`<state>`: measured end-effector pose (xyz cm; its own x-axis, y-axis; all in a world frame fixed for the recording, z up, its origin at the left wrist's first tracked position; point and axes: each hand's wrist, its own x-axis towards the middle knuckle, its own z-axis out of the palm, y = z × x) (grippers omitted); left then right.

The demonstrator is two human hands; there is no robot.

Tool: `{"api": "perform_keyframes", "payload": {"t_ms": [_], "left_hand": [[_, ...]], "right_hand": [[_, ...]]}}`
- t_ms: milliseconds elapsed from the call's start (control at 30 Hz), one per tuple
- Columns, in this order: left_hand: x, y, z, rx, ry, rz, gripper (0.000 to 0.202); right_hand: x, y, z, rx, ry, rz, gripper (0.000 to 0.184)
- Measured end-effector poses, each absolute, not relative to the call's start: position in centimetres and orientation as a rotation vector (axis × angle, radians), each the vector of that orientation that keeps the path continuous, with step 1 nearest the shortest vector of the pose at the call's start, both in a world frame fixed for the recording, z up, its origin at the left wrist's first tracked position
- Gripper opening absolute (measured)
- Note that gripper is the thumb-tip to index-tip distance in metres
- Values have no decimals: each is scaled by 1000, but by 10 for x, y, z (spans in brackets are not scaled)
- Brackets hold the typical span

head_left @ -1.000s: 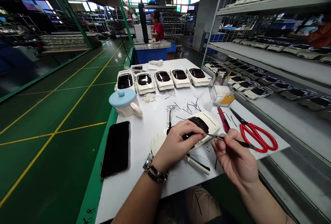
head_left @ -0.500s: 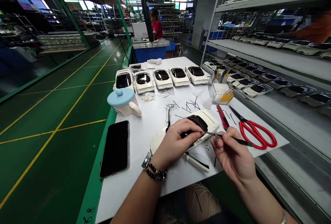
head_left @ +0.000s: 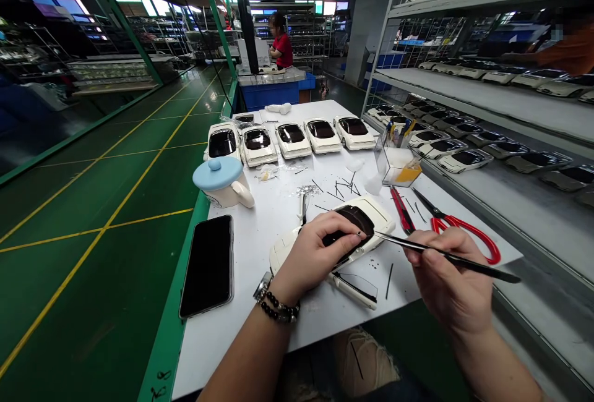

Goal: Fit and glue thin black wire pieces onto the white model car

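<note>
The right hand (head_left: 457, 284) is gripping one pair of tweezers (head_left: 487, 268); the left hand (head_left: 315, 250) is pinching one tiny, barely discernible piece (head_left: 359, 233), partly hiding one model car (head_left: 361, 215) on the table (head_left: 269, 204). Five cars (head_left: 293, 140) are standing behind.

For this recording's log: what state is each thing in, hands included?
Left hand, pinching a small dark piece
Right hand, holding tweezers
Tweezers, pointing at the left hand; tips too fine to judge open or shut
Near model car, both doors open
Mug, lid on
Phone, screen dark
Scissors, lying flat, partly hidden
Row of white cars, upright
</note>
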<state>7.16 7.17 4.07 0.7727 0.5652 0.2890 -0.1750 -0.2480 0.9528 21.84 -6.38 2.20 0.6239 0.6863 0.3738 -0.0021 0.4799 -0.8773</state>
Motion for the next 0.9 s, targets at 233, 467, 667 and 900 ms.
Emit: {"api": "perform_keyframes", "payload": {"t_ms": [233, 467, 667, 900], "left_hand": [[71, 72, 42, 1727, 308, 711, 8], [71, 73, 39, 1745, 309, 739, 10], [68, 74, 35, 1787, 343, 808, 25], [72, 70, 35, 2131, 370, 750, 15]], "right_hand": [[215, -61, 27, -1039, -1010, 345, 12], [216, -61, 21, -1017, -1030, 336, 15], [214, -59, 27, -1026, -952, 336, 12], [214, -60, 26, -1015, -957, 328, 12]]}}
